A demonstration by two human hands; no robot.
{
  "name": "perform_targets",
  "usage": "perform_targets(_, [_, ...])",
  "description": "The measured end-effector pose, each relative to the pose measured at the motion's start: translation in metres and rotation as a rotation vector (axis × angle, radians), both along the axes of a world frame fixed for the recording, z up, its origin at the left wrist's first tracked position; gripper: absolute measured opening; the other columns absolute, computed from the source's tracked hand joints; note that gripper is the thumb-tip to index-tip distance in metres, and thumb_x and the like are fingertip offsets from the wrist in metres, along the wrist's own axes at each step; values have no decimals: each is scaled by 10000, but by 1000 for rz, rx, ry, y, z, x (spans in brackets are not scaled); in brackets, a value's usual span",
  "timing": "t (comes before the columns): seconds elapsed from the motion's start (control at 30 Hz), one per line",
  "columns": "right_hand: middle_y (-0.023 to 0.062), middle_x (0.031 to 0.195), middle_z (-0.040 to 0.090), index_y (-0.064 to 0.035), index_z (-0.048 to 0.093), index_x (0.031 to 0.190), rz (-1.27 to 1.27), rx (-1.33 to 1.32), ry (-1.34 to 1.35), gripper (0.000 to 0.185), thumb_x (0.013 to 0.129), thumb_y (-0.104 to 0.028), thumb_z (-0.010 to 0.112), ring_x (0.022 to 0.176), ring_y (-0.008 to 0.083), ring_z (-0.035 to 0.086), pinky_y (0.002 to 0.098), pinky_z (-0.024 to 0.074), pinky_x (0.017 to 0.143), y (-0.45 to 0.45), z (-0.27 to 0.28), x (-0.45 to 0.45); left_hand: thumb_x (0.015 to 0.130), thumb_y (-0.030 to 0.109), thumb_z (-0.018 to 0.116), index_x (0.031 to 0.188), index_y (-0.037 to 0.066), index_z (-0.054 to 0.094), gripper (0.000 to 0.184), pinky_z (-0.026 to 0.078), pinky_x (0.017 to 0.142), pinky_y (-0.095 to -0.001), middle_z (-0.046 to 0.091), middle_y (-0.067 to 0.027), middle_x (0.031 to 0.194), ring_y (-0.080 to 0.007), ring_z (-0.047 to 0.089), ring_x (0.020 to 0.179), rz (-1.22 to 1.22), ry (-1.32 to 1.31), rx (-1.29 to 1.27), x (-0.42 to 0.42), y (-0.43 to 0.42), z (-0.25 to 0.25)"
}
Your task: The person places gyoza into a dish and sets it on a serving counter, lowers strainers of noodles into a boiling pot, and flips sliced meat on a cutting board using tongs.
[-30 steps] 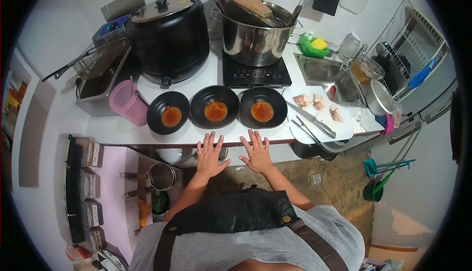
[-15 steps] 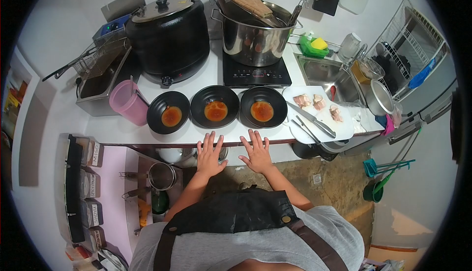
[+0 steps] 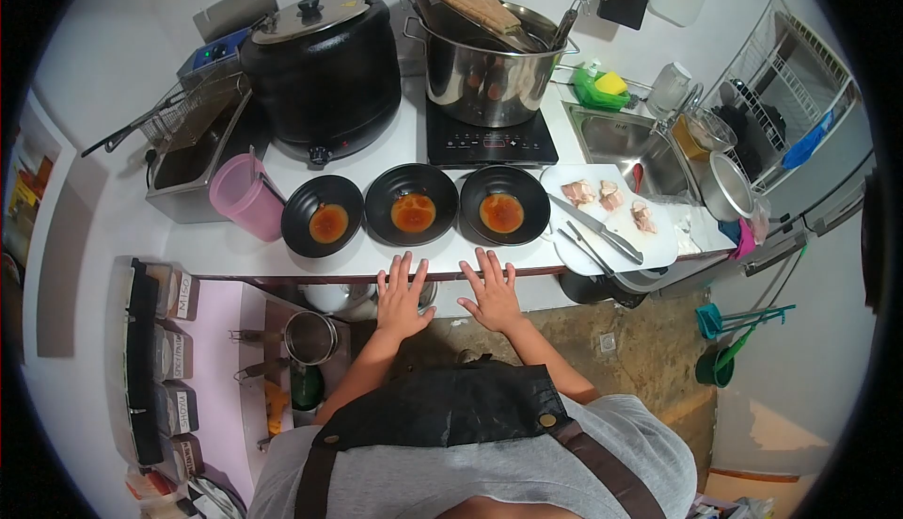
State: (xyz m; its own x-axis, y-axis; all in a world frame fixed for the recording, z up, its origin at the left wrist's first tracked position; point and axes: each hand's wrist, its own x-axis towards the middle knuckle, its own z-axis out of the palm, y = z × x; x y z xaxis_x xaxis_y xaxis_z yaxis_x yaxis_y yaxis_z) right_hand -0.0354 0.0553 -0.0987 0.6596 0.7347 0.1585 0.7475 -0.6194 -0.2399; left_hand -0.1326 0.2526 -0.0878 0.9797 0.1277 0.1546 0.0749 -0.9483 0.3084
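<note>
My left hand point(image 3: 403, 298) is open at the front edge of the white counter point(image 3: 423, 263), fingers spread and holding nothing. Just to its right, my right hand point(image 3: 491, 295) is spread the same way, also with nothing in it. Beyond my fingertips stand three black bowls in a row: a left bowl point(image 3: 297, 201), a middle bowl point(image 3: 384, 191) and a right bowl point(image 3: 480, 183). Each contains a little reddish-brown liquid. Right of them, a white cutting board point(image 3: 576, 257) bears several pieces of meat point(image 3: 611, 196), a knife point(image 3: 602, 229) and tongs point(image 3: 585, 251).
Behind the bowls are a black soup warmer point(image 3: 324, 77) and a steel stockpot point(image 3: 489, 86) on an induction cooker point(image 3: 491, 143). A pink pitcher point(image 3: 243, 201) stands left, near a deep fryer point(image 3: 188, 171). The sink point(image 3: 611, 138) is at the right. Labelled containers point(image 3: 175, 351) line the lower left shelf.
</note>
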Motion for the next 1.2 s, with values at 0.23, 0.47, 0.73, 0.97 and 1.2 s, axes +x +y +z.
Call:
perform_targets(0.23, [170, 1504, 179, -228, 259, 1450, 2, 30, 1, 729, 833, -438, 585, 1371, 368, 209, 620, 186, 1028, -1, 2, -1, 642, 319, 742, 1446, 171, 260, 949, 195, 1055, -590, 189, -169, 1495, -360, 179, 1382, -6, -16, -6, 0, 0, -1])
perform_targets(0.47, [167, 1504, 179, -232, 259, 1448, -2, 28, 3, 727, 832, -433, 588, 1372, 368, 207, 617, 185, 1033, 0, 1, -1, 642, 318, 741, 1446, 172, 261, 948, 196, 1053, -591, 193, -169, 1493, -360, 182, 1381, -1, -10, -1, 0, 0, -1])
perform_targets(0.73, [165, 1508, 163, -232, 255, 1448, -8, 3, 18, 723, 836, -433, 585, 1379, 361, 193, 610, 172, 1044, 0, 2, -1, 646, 327, 736, 1449, 174, 254, 949, 188, 1056, -591, 189, -171, 1493, -361, 178, 1381, -2, -9, 4, 0, 0, -3])
perform_targets(0.97, [160, 1511, 160, -236, 248, 1453, -7, 8, 10, 732, 835, -437, 584, 1381, 359, 189, 616, 181, 1038, 0, 2, -1, 640, 326, 742, 1446, 174, 258, 952, 187, 1058, -590, 194, -168, 1490, -359, 177, 1382, 2, -2, 7, 0, 0, -2])
perform_targets(1.2, [169, 1506, 174, -228, 252, 1452, -4, 0, -2, 731, 835, -438, 583, 1375, 365, 202, 615, 192, 1030, 0, 2, -1, 632, 322, 751, 1447, 176, 257, 964, 185, 1059, -588, 192, -167, 1490, -355, 173, 1385, 2, -3, 3, 0, 0, -1])
